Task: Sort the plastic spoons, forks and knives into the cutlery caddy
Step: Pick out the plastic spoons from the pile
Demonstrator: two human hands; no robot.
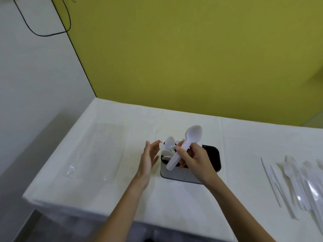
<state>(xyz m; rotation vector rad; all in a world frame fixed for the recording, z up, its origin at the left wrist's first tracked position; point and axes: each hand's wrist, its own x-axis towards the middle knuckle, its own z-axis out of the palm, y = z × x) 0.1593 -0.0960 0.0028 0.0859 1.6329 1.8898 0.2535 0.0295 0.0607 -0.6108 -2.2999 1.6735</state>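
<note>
Our right hand (194,158) grips a stack of spoons (185,145) above the caddy (212,155); our left hand (149,157) hovers beside it, fingers spread, seemingly touching nothing.

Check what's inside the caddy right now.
White spoons stand at the left end of the caddy, bowls up. The right end shows only dark interior. The middle is hidden behind the right hand and its bundle of spoons.
</note>
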